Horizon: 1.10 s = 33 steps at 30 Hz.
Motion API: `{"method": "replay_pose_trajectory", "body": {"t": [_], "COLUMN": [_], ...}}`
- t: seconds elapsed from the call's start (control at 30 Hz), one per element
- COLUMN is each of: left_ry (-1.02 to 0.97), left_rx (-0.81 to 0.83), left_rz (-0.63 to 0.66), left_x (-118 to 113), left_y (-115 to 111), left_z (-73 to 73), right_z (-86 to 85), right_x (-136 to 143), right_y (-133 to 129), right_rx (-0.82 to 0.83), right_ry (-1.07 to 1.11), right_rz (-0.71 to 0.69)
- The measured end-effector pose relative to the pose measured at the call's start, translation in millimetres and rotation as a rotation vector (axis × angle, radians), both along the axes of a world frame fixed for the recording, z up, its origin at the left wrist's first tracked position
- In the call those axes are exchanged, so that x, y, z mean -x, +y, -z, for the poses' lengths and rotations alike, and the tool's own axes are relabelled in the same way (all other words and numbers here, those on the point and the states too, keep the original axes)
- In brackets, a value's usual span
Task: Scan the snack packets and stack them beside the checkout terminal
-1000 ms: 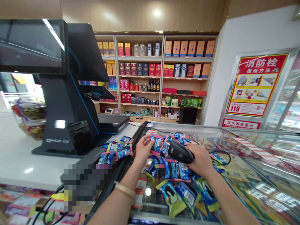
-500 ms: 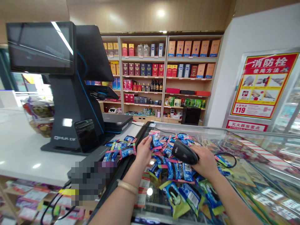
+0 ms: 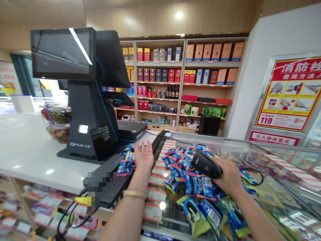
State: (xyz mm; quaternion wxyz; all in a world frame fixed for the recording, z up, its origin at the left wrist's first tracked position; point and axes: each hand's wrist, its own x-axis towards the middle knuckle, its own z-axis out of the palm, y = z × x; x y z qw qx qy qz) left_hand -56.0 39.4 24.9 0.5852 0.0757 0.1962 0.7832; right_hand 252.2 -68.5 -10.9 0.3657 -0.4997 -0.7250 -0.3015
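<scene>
Away from the blue packets (image 3: 199,185) and over to the small pile (image 3: 125,166) went the person's left hand (image 3: 143,157), which half a second earlier had been pinching one packet. It was released, palm up and fingers apart, with the small pile just beyond it and to its left. From where I stood, the right hand (image 3: 229,175) was grasping a black scanner (image 3: 207,164), its blunt head pointing toward the left hand, as it had before.

Between the two hands and below the right one lay the blue packets, glossy and crinkled, many with pink ends and some with white barcode patches. Nearer the person, below the right hand, were larger packets (image 3: 195,217) with lime-green edges. All these rested on a glass case (image 3: 225,138), through whose top I made out flat packages to the right of the right hand. Well left of the left hand, past the till (image 3: 91,110), clear tubs (image 3: 59,107) with purple trim held something greenish brown. Far beyond both hands, a shelf unit (image 3: 173,63) held boxes and bottles.
</scene>
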Motion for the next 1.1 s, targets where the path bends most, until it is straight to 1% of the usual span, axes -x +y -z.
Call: {"method": "replay_pose_trajectory", "body": {"t": [0.07,0.1,0.17,0.23,0.33,0.4,0.47,0.57,0.67,0.73,0.8,0.97,1.03,1.1], "left_ry": [0.074,0.16,0.423,0.74,1.146,1.362,1.518,1.635,1.749,1.851,1.913,1.867,1.848,1.872], "left_rx": [0.021,0.034,0.028,-0.047,-0.202,-0.302,-0.394,-0.471,-0.486,-0.493,-0.498,-0.511,-0.536,-0.578], "left_rz": [-0.017,-0.029,-0.043,-0.019,0.084,0.096,0.075,0.097,0.127,0.137,0.146,0.167,0.162,0.144], "left_x": [-5.4,-9.1,-18.3,-29.3,-46.8,-57.3,-65.8,-74.9,-79.7,-80.8,-80.7,-78.4,-77.0,-75.7], "left_y": [-1.0,-1.0,-1.0,-2.5,-9.0,-14.5,-18.7,-19.7,-17.1,-15.9,-15.9,-18.7,-19.8,-20.6], "left_z": [1.5,2.7,6.6,12.5,24.0,31.4,37.0,41.5,43.0,43.3,43.4,42.7,41.9,41.0], "right_z": [0.8,1.1,1.4,1.3,1.1,1.0,0.6,-0.5,-1.5,-1.5,-1.1,-0.6,-1.2,-2.1], "right_x": [-1.6,-2.3,-3.2,-3.5,-3.1,-2.4,-1.2,1.0,2.3,2.3,2.0,2.4,3.3,4.4], "right_y": [0.5,0.8,1.2,1.7,2.3,2.3,2.0,1.2,0.5,0.5,0.6,0.6,0.1,-0.5], "right_rx": [-0.023,-0.028,-0.037,-0.056,-0.061,-0.048,-0.034,0.001,0.028,0.025,0.012,0.004,0.006,0.005], "right_ry": [0.007,0.008,0.006,0.003,0.007,0.02,0.034,0.053,0.062,0.064,0.065,0.059,0.06,0.054], "right_rz": [0.012,0.014,0.014,0.014,0.021,0.026,0.027,0.012,-0.006,-0.003,0.009,0.02,0.019,0.016]}}
